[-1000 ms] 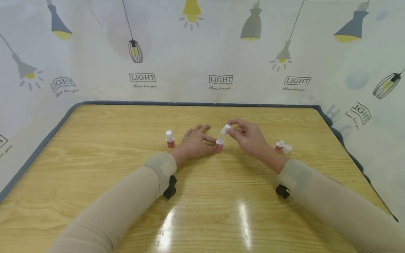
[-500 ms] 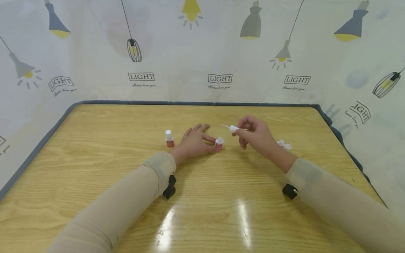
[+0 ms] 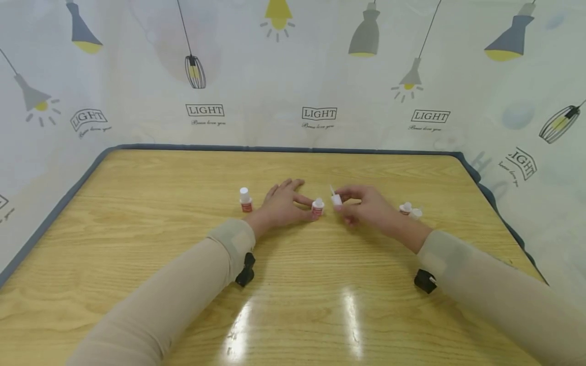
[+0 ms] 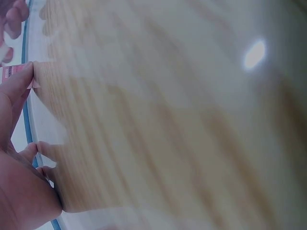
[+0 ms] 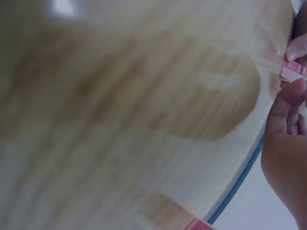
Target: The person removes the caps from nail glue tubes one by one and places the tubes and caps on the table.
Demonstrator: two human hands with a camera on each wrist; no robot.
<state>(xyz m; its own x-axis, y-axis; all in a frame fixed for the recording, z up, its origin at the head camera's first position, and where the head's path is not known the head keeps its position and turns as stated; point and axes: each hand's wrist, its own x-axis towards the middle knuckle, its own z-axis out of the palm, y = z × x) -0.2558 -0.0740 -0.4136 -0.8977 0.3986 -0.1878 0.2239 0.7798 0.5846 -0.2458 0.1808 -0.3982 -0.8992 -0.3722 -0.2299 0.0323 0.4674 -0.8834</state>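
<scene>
Near the table's middle, my left hand lies low on the wood and holds a small white bottle with a red label between thumb and index finger. That bottle stands upright and uncapped, its narrow white neck showing. Just right of it, my right hand pinches a white cap whose thin applicator stem points up, apart from the bottle. In the left wrist view the thumb and a finger meet the bottle's pink-red label. My right fingers partly hide the cap in the right wrist view.
A capped bottle of the same kind stands left of my left hand. Beyond my right wrist stands another bottle, uncapped, with a loose white cap next to it. A dark edging runs along the table's back, against a lamp-patterned wall.
My right hand has drawn the cap and its stem out of the bottle to the right, then lowered it and turned the stem upward. My left hand stays at the bottle.
</scene>
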